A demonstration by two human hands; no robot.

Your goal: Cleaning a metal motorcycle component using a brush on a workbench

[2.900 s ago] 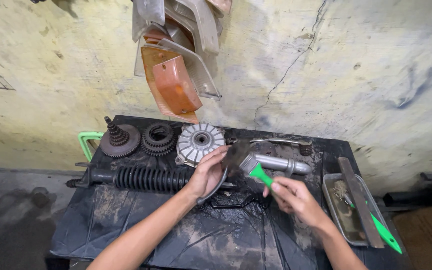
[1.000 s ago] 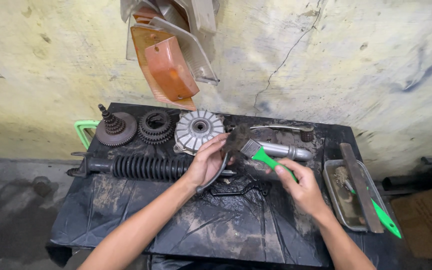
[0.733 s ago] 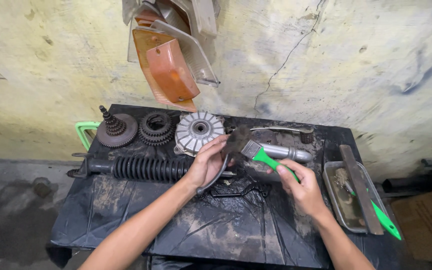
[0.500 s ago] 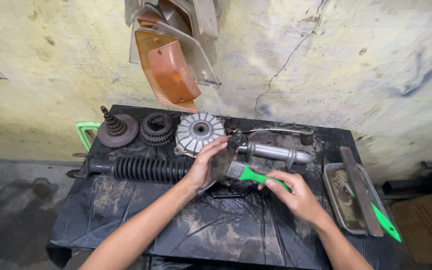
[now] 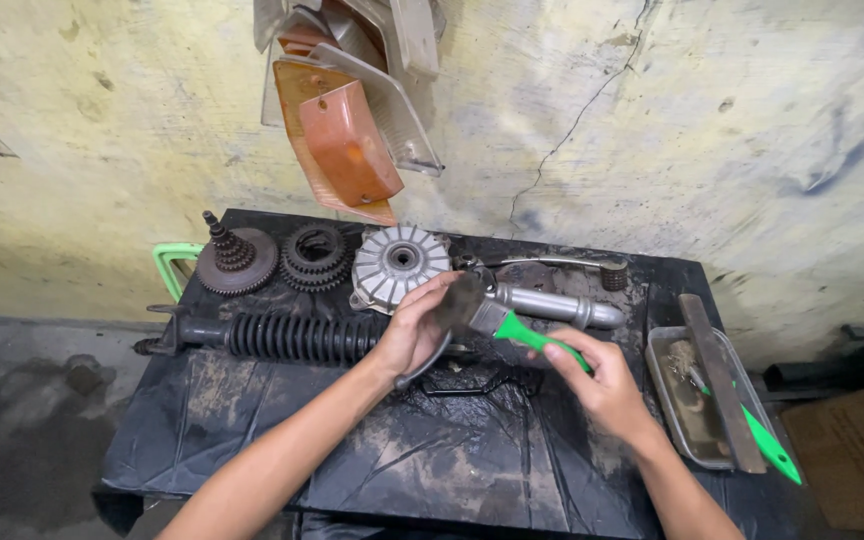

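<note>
Near table centre, the left hand (image 5: 414, 335) is closed around a curved dark metal part (image 5: 430, 358), fingers wrapped over its upper edge; what the part is exactly cannot be told, since the hand covers most of it and only a dark curved lower rim shows at about 6 o'clock of the hand. The right hand (image 5: 600, 385), at 3 o'clock of the left, is closed tight on the green handle of a brush (image 5: 497, 322), whose bristle head is laid against the part at the left fingertips. Judgement: the part is rigid metal and probably fairly heavy for its size; the grime on it suggests a greasy, slippery surface, so a wrapped grip over the rim suits better than a pinch. The brush looks light, stiff in the plastic handle, soft at the bristles; best held mid-handle, as here. Appearance: part dark grey-black, dirty; brush handle bright green, bristles dark with soil. Surroundings: black plastic sheet (image 5: 252, 440) over the table; ribbed shock absorber (image 5: 282, 337) at 9 o'clock of the left hand; silver finned hub (image 5: 399, 265) at 12 o'clock; two gear clusters (image 5: 272, 260) at 10 o'clock; chrome cylinder (image 5: 562, 306) at 1 o'clock; metal tray (image 5: 667, 400) at 3 o'clock of the right hand.
</note>
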